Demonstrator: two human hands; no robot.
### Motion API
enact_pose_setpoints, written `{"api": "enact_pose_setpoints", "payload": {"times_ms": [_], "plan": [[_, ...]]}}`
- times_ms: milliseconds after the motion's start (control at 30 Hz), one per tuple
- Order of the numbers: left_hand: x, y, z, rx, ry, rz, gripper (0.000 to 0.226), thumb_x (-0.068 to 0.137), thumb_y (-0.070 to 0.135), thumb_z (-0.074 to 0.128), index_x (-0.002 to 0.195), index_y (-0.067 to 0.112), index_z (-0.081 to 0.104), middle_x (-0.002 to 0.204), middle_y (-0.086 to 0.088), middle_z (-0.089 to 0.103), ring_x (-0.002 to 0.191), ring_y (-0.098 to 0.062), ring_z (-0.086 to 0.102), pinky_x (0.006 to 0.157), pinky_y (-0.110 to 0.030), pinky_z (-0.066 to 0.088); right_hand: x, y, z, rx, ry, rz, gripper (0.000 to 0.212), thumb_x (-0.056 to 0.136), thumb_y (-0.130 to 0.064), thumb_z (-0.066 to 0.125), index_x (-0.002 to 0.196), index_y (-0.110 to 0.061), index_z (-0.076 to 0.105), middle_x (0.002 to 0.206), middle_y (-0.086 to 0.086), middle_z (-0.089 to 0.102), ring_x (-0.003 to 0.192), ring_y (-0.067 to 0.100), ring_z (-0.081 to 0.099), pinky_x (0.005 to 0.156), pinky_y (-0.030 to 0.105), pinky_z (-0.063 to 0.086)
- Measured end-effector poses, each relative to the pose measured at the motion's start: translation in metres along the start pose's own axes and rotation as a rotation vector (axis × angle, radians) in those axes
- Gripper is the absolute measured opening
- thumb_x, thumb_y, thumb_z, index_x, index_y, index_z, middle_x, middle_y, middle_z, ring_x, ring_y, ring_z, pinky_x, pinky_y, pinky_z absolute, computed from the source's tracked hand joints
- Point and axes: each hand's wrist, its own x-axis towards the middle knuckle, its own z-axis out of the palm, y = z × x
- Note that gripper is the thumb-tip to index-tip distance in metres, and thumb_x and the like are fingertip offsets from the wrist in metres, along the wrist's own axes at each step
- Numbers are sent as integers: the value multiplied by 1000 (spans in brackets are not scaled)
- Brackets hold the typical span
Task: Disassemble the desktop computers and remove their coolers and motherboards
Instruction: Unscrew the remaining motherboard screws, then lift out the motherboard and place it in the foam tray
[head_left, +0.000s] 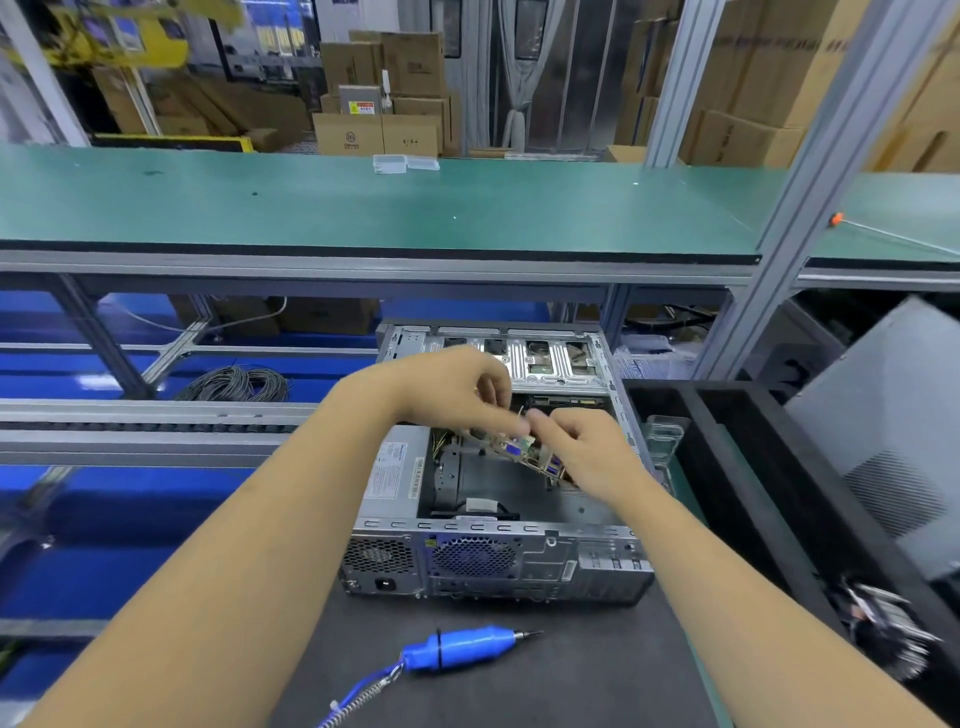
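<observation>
An open grey desktop computer case (488, 556) lies on the dark mat in front of me, its rear panel with fan grille facing me. Inside it, the motherboard (519, 449) is tilted up out of the case, its blue ports showing. My left hand (457, 389) pinches the board's upper edge. My right hand (582, 447) grips its right side near the ports. A silver power supply (395, 473) sits in the case's left part and a metal drive cage (550, 364) at its far end. A removed cooler with fan (883, 629) lies in the black tray at the right.
A blue electric screwdriver (462, 647) on a coiled cord lies on the mat near me. A black foam tray (727, 467) stands to the right, with a grey case panel (893, 426) beyond it. A green shelf (363, 208) spans above, and cardboard boxes (384, 104) stand behind.
</observation>
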Motion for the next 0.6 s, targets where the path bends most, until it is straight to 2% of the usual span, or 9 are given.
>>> {"api": "enact_pose_setpoints", "payload": {"times_ms": [67,133,200,267,333,367,433,500,600], "plan": [[1,-13,3,-205,321,-44,34,85,64,63,85,31,67,87,14,68,77,1,62,67,-21,46,-3,-4,11,34,102,10,53,90,-52,47,51,-19,35,45,-7,28,47,9,27,52,29,24],[5,-32,7,-376,687,-201,22,95,44,60,81,27,65,83,13,66,76,-5,60,63,-22,41,-6,-7,20,64,145,17,50,94,-33,49,50,-16,33,44,-6,26,46,11,26,54,32,25],[6,-53,10,-565,852,-400,16,94,26,56,82,16,61,81,4,63,73,-16,55,64,-26,40,-7,-14,23,108,162,0,49,95,-27,48,50,-13,35,45,7,35,46,20,32,53,35,29],[5,-69,14,-689,795,-543,11,90,21,52,82,13,53,77,-7,50,71,-22,44,68,-32,37,-6,-26,23,134,169,-43,49,95,-31,46,52,-9,37,48,18,42,47,33,40,50,38,31],[2,-73,17,-632,710,-616,16,88,22,51,76,16,42,69,-5,40,63,-22,35,64,-33,32,-5,-38,20,114,177,-88,50,94,-33,44,51,-8,37,47,18,42,48,37,42,48,39,31],[0,-73,17,-610,691,-635,21,88,23,52,73,17,38,67,-3,36,60,-21,32,62,-32,30,-4,-44,18,103,177,-104,51,93,-33,44,48,-9,36,45,16,42,46,36,40,47,38,30],[-1,-71,13,-597,687,-650,21,85,26,53,75,15,39,69,-3,36,60,-21,32,60,-30,30,-4,-55,13,98,193,-132,52,92,-32,45,45,-15,32,40,7,35,40,23,32,46,34,26],[-5,-65,1,-596,674,-661,21,81,29,53,86,11,45,76,-5,44,65,-22,41,60,-30,36,-3,-66,5,111,240,-156,54,92,-30,46,43,-20,28,38,-3,27,39,10,27,47,31,25],[-9,-53,-26,-807,627,-645,48,82,28,57,123,4,53,106,-13,59,90,-28,59,70,-38,55,1,-89,-8,133,323,-240,57,94,-26,46,41,-26,25,36,-8,25,37,9,25,44,22,20]]}}
